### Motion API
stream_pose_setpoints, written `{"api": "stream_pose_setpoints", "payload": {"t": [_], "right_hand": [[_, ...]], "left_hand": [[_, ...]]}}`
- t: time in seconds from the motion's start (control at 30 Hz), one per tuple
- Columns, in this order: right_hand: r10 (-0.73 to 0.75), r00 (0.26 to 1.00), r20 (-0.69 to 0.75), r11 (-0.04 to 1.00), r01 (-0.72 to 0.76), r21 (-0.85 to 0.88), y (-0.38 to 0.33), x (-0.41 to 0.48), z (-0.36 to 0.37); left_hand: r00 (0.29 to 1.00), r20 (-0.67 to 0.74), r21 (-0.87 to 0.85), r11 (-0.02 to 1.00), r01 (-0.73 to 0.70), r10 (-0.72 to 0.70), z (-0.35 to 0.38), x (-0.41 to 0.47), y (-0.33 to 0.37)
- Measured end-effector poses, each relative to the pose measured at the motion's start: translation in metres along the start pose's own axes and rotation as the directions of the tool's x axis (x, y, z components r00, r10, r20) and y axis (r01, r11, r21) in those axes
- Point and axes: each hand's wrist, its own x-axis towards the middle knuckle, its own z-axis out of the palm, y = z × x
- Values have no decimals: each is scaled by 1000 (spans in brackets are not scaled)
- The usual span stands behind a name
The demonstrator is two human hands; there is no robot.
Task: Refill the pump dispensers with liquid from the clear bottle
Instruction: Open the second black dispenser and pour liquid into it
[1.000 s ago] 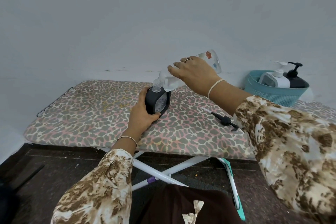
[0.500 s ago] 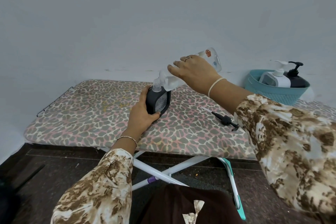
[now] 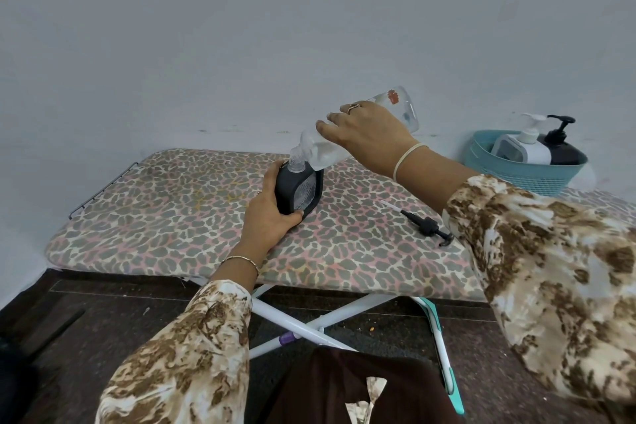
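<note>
A dark grey dispenser body (image 3: 300, 192) with a clear window stands upright on the leopard-print board (image 3: 179, 217), its pump off. My left hand (image 3: 272, 213) grips its left side and base. My right hand (image 3: 366, 134) holds the clear bottle (image 3: 399, 107) tilted down to the left, its mouth right at the dispenser's open neck. The removed black pump head (image 3: 426, 226) with its white tube lies on the board to the right.
A teal basket (image 3: 526, 170) at the board's far right holds a white pump dispenser (image 3: 525, 148) and a black pump dispenser (image 3: 564, 148). A wall stands close behind. White folding legs (image 3: 309, 323) and dark floor lie below the board's front edge.
The clear bottle's raised end has tipped slightly higher while its mouth stays at the dispenser neck. Both hands keep their grips.
</note>
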Motion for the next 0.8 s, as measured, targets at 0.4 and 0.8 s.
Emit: {"api": "stream_pose_setpoints", "payload": {"t": [0.4,0.8], "right_hand": [[-3,1000,26,1000,3,-2,1,3,0],[-31,1000,2,1000,31,0,3,5,-1]], "left_hand": [[1000,-2,3,1000,3,-3,1,0,-1],[1000,-1,-18,1000,-4,4,0,0,-1]]}}
